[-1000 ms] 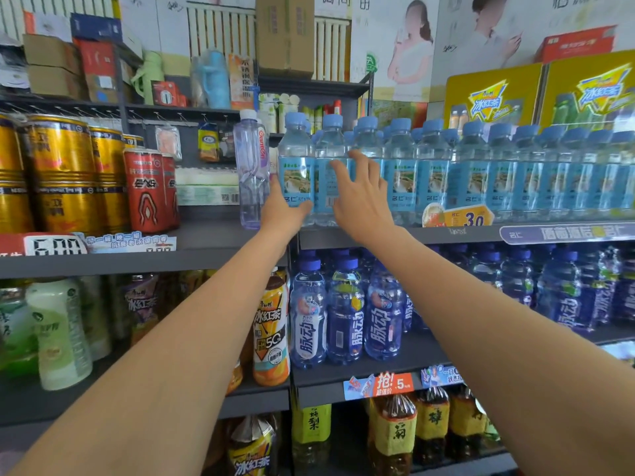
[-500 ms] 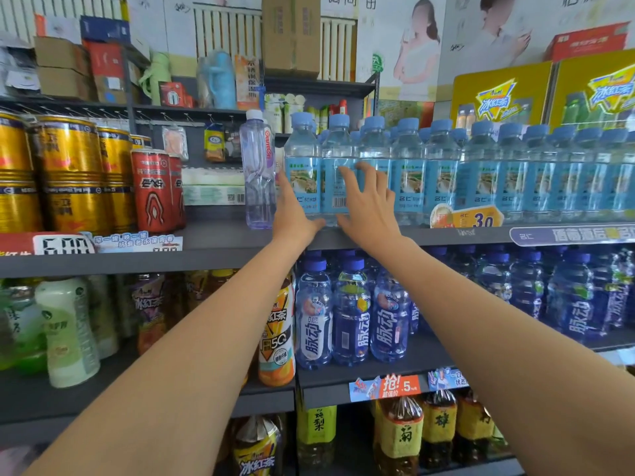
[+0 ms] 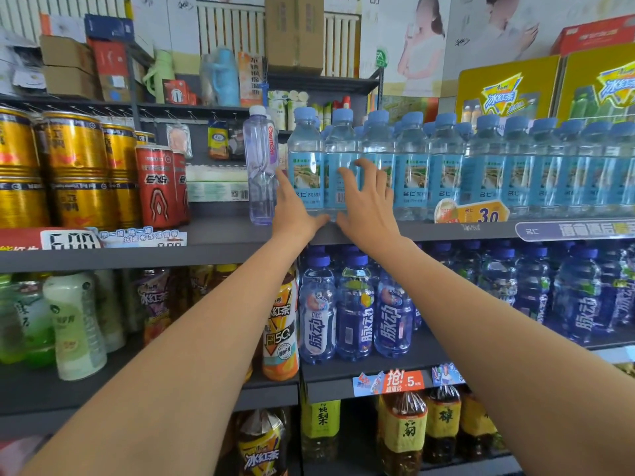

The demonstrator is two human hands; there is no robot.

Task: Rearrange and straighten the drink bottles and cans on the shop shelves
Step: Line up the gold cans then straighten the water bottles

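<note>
Flanking the shelf-edge water bottle (image 3: 305, 166), both hands' fingers (image 3: 347, 176) stay spread.

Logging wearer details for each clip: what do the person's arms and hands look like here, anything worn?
Both forearms are bare as far as the frame shows, with no sleeves visible. The left hand and right hand wear no gloves, and no rings, watch or bracelet show.

Both forearms and hands (image 3: 299, 214) are bare, sleeveless.

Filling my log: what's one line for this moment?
left hand: open, at water bottles | right hand: open, on bottles | shelf: top
</note>
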